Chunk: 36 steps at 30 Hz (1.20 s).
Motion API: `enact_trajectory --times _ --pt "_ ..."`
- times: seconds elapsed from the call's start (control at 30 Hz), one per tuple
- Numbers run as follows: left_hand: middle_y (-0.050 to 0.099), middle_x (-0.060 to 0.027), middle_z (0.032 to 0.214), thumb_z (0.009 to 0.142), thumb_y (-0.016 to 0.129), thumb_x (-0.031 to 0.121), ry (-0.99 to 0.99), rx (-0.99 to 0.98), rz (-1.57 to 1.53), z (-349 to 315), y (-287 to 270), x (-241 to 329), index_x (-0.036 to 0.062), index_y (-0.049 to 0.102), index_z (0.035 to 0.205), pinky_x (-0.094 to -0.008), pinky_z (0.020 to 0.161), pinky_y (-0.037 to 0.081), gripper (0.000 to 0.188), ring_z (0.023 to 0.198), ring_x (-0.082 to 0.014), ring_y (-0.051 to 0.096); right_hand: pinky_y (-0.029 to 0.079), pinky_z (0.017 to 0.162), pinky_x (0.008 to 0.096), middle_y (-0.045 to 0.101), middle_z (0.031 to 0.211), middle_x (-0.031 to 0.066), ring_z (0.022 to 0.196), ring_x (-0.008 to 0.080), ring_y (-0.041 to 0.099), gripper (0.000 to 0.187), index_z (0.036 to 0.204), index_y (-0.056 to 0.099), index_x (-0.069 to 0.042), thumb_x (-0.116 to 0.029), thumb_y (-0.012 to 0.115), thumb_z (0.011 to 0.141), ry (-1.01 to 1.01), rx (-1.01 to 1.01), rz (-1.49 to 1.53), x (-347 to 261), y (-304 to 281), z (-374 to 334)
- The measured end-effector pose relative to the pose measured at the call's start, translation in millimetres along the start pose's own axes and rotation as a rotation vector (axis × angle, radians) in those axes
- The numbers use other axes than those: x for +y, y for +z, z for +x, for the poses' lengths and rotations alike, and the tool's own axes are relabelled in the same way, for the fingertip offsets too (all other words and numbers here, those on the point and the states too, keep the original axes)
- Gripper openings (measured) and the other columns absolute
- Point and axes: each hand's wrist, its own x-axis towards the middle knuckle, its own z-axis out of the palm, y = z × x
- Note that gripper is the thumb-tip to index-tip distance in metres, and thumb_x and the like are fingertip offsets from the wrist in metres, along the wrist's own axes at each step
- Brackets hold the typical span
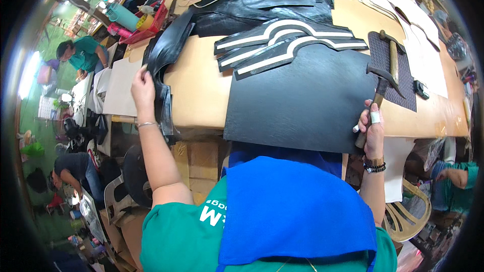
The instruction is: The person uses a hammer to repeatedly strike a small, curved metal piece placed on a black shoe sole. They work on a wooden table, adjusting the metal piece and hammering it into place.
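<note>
My left hand point(143, 92) is at the left end of the table, its fingers closed on the edge of a curved black leather piece point(171, 45) that lies over other black pieces. My right hand point(372, 125) grips the wooden handle of a hammer point(381, 83), its head pointing away from me, at the right edge of a large black board point(297, 100). White tape wraps some of its fingers. Several black curved strips with white bands point(282, 45) overlap at the board's far edge. A second hammer point(393, 58) lies on a dark textured mat point(408, 94).
Stacked black sheets point(262, 2) cover the far middle of the table point(196, 93). Pale cut pieces point(423, 55) lie at the right, near a small black object point(421, 89). A red basket point(151, 26) stands far left. Co-workers point(85, 53) are at both sides.
</note>
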Motion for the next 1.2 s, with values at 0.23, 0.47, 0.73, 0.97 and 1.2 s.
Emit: enact_trajectory --times 0.23,0.47,0.73,0.97,1.2 --pt "0.063 -0.0191 0.131 0.093 0.069 0.032 0.470 -0.131 0.192 -35 74 86 0.0072 0.066 0.128 -0.0422 0.106 0.046 0.044 0.121 -0.0349 0.061 0.046 0.052 0.0236 0.044 0.071 -0.0032 0.054 0.0049 0.042 0.038 0.123 0.054 -0.004 -0.038 0.046 0.109 -0.018 0.009 0.004 1 1 2" --pt "0.061 -0.0149 0.136 0.095 0.065 0.041 0.729 -0.282 -0.001 -59 194 228 0.0073 0.064 0.131 -0.0440 0.103 0.049 0.050 0.123 -0.0326 0.060 0.037 0.050 0.0215 0.045 0.070 -0.0032 0.054 0.0050 0.042 0.037 0.120 0.054 -0.006 -0.041 0.048 0.108 -0.043 0.029 -0.053 0 2 4" --pt "0.062 -0.0128 0.133 0.083 0.075 0.049 0.534 -0.489 0.139 -38 207 245 0.0110 0.061 0.136 -0.0425 0.103 0.050 0.067 0.123 -0.0311 0.061 0.038 0.048 0.0213 0.046 0.069 -0.0029 0.052 0.0051 0.042 0.033 0.118 0.053 -0.005 -0.037 0.050 0.108 -0.052 0.037 -0.061 3 5 3" --pt "0.065 -0.0099 0.121 0.078 0.081 0.043 0.711 -0.383 0.232 -27 189 257 0.0126 0.067 0.126 -0.0422 0.094 0.054 0.058 0.111 -0.0291 0.066 0.038 0.048 0.0210 0.047 0.070 -0.0030 0.052 0.0048 0.042 0.033 0.118 0.053 -0.006 -0.037 0.051 0.108 -0.041 0.023 -0.097 -2 9 2" --pt "0.071 -0.0149 0.095 0.092 0.073 0.030 0.586 -0.500 -0.301 -12 151 280 0.0023 0.067 0.107 -0.0340 0.078 0.053 0.032 0.086 -0.0237 0.068 0.038 0.049 0.0212 0.047 0.069 -0.0030 0.052 0.0051 0.043 0.034 0.118 0.053 -0.005 -0.037 0.053 0.107 -0.041 0.022 -0.114 -2 9 2"
